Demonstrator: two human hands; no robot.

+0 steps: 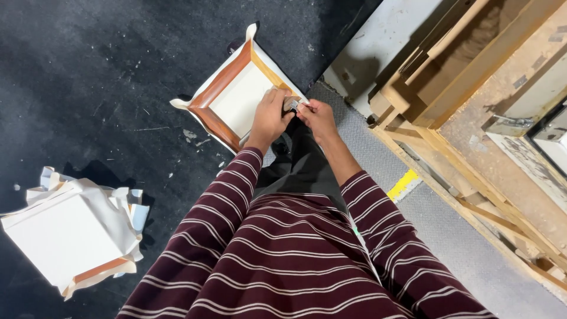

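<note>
My left hand [269,116] curls shut on the wooden frame [227,97] edge; my right hand [318,116] pinches a small metal tool [293,104] (between both hands); frame lies corner-forward, diamond-wise.

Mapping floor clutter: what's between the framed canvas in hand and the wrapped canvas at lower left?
Head view: only dark floor with small white scraps lies between the framed canvas and the wrapped canvas.

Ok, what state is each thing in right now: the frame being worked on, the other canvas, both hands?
Wooden frame: back side up, canvas flaps sticking out at corners.
Second canvas: on the floor, face up, edges loose and crumpled.
Left hand: pressing on frame's edge.
Right hand: gripping a small tool.
</note>
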